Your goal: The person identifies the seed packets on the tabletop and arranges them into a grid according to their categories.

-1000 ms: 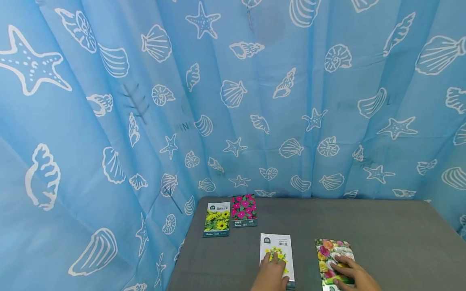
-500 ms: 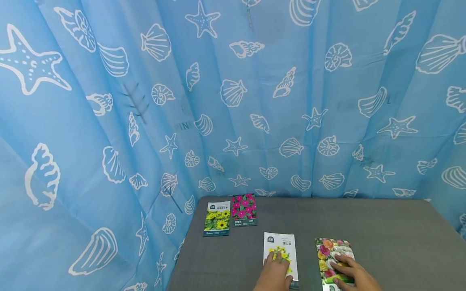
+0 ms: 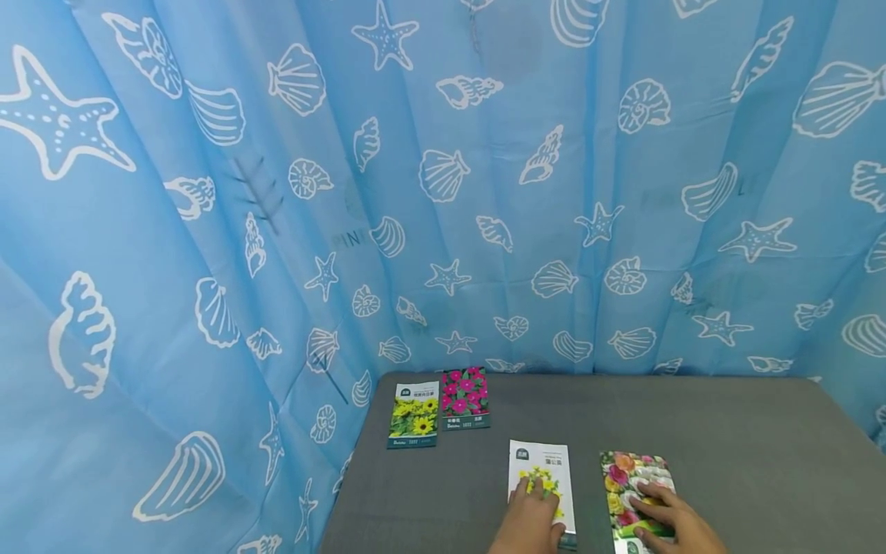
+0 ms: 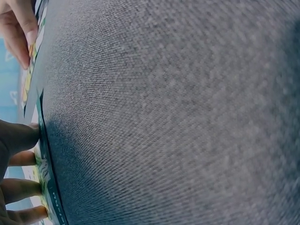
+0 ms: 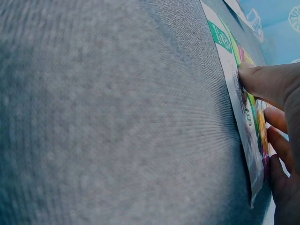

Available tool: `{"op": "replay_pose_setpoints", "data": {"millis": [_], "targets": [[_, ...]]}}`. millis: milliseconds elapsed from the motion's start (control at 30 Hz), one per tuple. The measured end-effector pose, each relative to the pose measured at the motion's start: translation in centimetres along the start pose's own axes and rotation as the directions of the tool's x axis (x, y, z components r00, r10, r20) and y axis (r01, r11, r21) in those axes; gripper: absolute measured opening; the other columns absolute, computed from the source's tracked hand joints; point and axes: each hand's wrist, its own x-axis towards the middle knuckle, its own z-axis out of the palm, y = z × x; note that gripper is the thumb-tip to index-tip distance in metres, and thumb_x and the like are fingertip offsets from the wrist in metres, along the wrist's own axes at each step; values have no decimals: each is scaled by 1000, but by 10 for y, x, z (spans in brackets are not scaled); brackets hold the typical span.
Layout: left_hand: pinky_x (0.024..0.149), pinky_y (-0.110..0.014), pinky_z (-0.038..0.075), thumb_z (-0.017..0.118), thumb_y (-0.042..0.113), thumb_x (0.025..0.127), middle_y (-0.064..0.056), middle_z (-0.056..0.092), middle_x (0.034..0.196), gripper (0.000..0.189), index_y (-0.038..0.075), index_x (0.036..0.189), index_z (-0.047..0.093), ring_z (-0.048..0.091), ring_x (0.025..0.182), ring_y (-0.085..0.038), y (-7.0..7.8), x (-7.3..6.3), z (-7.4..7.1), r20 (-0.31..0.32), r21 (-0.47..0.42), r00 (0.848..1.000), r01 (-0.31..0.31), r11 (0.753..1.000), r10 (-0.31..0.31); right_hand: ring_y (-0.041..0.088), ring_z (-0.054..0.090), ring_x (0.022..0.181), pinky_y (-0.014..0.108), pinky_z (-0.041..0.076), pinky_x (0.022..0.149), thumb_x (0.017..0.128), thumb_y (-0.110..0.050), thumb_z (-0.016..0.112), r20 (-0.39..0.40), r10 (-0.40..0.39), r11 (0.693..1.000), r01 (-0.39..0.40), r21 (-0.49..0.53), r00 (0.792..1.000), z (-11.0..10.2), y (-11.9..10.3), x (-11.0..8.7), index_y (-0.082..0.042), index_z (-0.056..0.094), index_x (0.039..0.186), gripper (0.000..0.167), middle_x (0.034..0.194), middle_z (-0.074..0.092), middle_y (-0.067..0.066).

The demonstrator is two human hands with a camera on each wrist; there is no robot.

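I saw the left hand [image 3: 529, 519] and right hand [image 3: 677, 523] spread on rectangular floral packets [image 3: 616, 502], grey fabric tabletop [image 3: 761, 462] beneath, blue shell-printed curtains [image 3: 512, 185] behind.

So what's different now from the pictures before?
The left hand slid the white packet under its fingers to the right, closer to the rose packet. Nothing was picked up or let go. The right hand stayed on the rose packet, and the yellow-flower packet and pink-flower packet at the back stayed put.
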Motion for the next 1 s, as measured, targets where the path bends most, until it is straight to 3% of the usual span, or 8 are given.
{"op": "replay_pose_setpoints", "data": {"millis": [233, 567, 867, 1000], "targets": [[97, -49, 63, 80, 42, 95, -8, 68, 143, 29, 26, 118, 75, 62, 134, -34, 5, 3, 2, -4, 38, 1000, -18, 999, 19, 38, 65, 122, 48, 62, 89, 101, -45, 71, 7, 9, 999, -9, 31, 1000, 0, 0, -1, -2, 69, 138, 57, 146, 57, 31], [99, -48, 62, 78, 45, 96, -5, 68, 144, 29, 27, 120, 75, 61, 136, -31, 10, 6, -1, 49, 31, 999, 1, 1000, -3, 47, 62, 122, 48, 62, 91, 98, -47, 73, 8, 62, 998, -62, -5, 998, -3, -10, 1, -6, 71, 137, 56, 146, 60, 23], [97, -47, 63, 79, 44, 95, -6, 69, 141, 29, 27, 119, 76, 62, 133, -32, 16, 5, 0, 8, 63, 1000, -4, 998, 4, 53, 61, 126, 57, 59, 94, 97, -42, 77, 16, 106, 994, -106, 22, 994, -4, -17, 3, -4, 71, 136, 55, 146, 59, 24], [98, -48, 62, 78, 44, 96, -6, 68, 144, 30, 27, 121, 75, 61, 135, -32, 16, 7, 1, 28, 49, 1000, 9, 999, -10, 52, 60, 127, 59, 59, 95, 96, -40, 78, 14, 120, 993, -120, 23, 993, -5, -19, 3, -4, 72, 136, 55, 145, 60, 24]]}}
